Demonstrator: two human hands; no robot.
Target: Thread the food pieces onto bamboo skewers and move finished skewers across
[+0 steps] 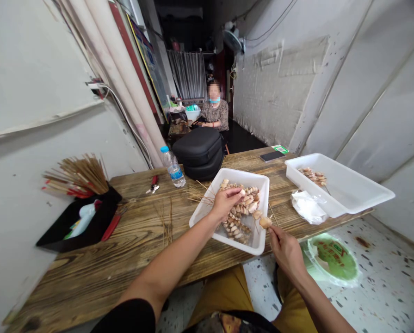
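Note:
A white plastic tray (197,217) stands before me on the wooden table. Inside lie several skewers (236,229) threaded with pale, brown-edged pieces of food, whose kind I cannot make out. My left hand (226,203) reaches over the tray, its fingers pinched on a small pale food piece (242,193). At the tray's right front corner, my right hand (286,249) is closed round the lower end of a skewer. That skewer bears a few food pieces (265,222) near the fingers and points up and left over the tray. Its upper part is hard to separate from the food behind.
Bare sticks (167,222) lie left of the tray. A water bottle (173,169), black case (198,150) and phone (272,156) stand behind. Rightward are a plastic bag (308,206) and second white tray (352,194); leftward, a black box (78,231). A person (215,113) sits beyond.

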